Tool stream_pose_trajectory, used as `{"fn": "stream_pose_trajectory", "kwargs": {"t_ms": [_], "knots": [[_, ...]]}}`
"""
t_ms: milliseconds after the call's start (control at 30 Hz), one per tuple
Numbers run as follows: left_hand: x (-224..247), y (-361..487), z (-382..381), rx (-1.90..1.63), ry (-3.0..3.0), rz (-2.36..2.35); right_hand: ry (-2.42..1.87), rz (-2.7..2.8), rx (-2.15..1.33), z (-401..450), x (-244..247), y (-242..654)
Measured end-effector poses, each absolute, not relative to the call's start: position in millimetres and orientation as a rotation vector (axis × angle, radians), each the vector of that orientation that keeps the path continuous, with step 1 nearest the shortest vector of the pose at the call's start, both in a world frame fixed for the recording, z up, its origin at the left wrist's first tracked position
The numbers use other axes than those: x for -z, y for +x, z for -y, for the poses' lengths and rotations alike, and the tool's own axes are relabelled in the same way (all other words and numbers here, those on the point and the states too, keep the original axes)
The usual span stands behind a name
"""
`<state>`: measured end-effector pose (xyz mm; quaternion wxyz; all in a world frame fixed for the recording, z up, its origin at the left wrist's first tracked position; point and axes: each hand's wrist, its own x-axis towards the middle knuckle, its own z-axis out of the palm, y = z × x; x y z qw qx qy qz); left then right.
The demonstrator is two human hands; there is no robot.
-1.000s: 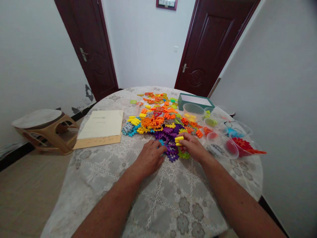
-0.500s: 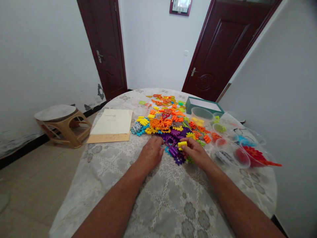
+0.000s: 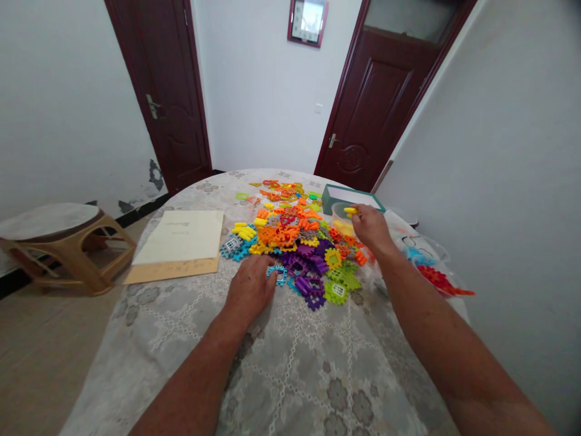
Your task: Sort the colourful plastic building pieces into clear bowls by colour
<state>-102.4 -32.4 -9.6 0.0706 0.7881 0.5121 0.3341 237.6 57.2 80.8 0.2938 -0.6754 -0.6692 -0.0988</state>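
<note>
A heap of interlocking plastic toy pieces (image 3: 299,242) in orange, purple, yellow, green and blue covers the middle of the lace-patterned tablecloth (image 3: 290,363). My right hand (image 3: 371,225) is above a clear plastic bowl (image 3: 341,219) of yellow pieces, pinching a small yellow piece (image 3: 350,211) between its fingertips. My left hand (image 3: 250,289) rests flat on the cloth at the near edge of the heap, holding nothing. Its fingertips are beside a blue square grid piece (image 3: 278,274).
A teal box (image 3: 351,198) stands behind the bowl. Further clear bowls at the right hold blue pieces (image 3: 417,254) and red pieces (image 3: 438,280). Left of the heap, a cream sheet (image 3: 179,237) lies on a manila envelope (image 3: 172,270). A stool (image 3: 59,242) stands on the floor.
My right hand has moved from the heap's near edge to the far right, over the yellow-piece bowl, with the yellow piece still in it. My left hand has shifted left; the view has tilted.
</note>
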Motion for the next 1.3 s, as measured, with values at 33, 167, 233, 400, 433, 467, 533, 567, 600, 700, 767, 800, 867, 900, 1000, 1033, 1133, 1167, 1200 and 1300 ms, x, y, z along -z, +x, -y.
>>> {"fn": "stream_pose_trajectory", "kwargs": {"t_ms": [33,167,233,400,433,467,533,567,600,700,767,800,867,900,1000,1033,1133,1167,1200,1300], "knots": [[9,-103,33,-0.980,2.351,-1.588,-1.896,1.771,0.351,-71,-83,245],[9,-109,33,-0.817,2.270,-1.742,-2.241,1.795,0.372,-107,-76,263],[8,-113,33,-0.745,2.254,-1.777,-2.274,1.841,0.319,-114,-70,266],[3,-120,34,-0.660,2.253,-1.794,-2.232,1.913,0.297,-110,-62,251],[2,-120,35,-0.644,2.247,-1.798,-2.201,1.937,0.304,-106,-61,242],[1,-120,35,-0.631,2.241,-1.803,-2.153,1.983,0.314,-101,-61,232],[0,-119,36,-0.618,2.238,-1.802,-2.018,2.114,0.334,-89,-60,208],[-1,-118,37,-0.615,2.238,-1.799,-1.949,2.178,0.341,-83,-60,197],[-1,-117,38,-0.608,2.240,-1.797,-1.892,2.237,0.345,-78,-61,187],[-2,-117,39,-0.570,2.247,-1.801,-1.871,2.325,0.342,-73,-69,176],[-2,-117,39,-0.545,2.252,-1.806,-1.933,2.326,0.350,-77,-77,184],[-3,-117,40,-0.539,2.254,-1.807,-1.974,2.316,0.352,-79,-82,190],[-4,-117,40,-0.527,2.256,-1.811,-2.050,2.282,0.344,-81,-91,202],[-5,-116,40,-0.520,2.260,-1.813,-2.074,2.268,0.335,-78,-95,206],[-6,-116,40,-0.478,2.290,-1.810,-1.987,2.299,0.326,-46,-101,204],[-6,-116,39,-0.462,2.305,-1.808,-1.911,2.333,0.332,-28,-100,198],[-5,-116,37,-0.415,2.357,-1.789,-1.718,2.409,0.387,38,-88,176],[-5,-117,36,-0.395,2.370,-1.783,-1.722,2.381,0.421,59,-80,170],[-4,-117,34,-0.367,2.384,-1.777,-1.743,2.353,0.452,78,-71,166],[-3,-117,31,-0.297,2.436,-1.768,-1.841,2.183,0.518,124,-40,170]]}}
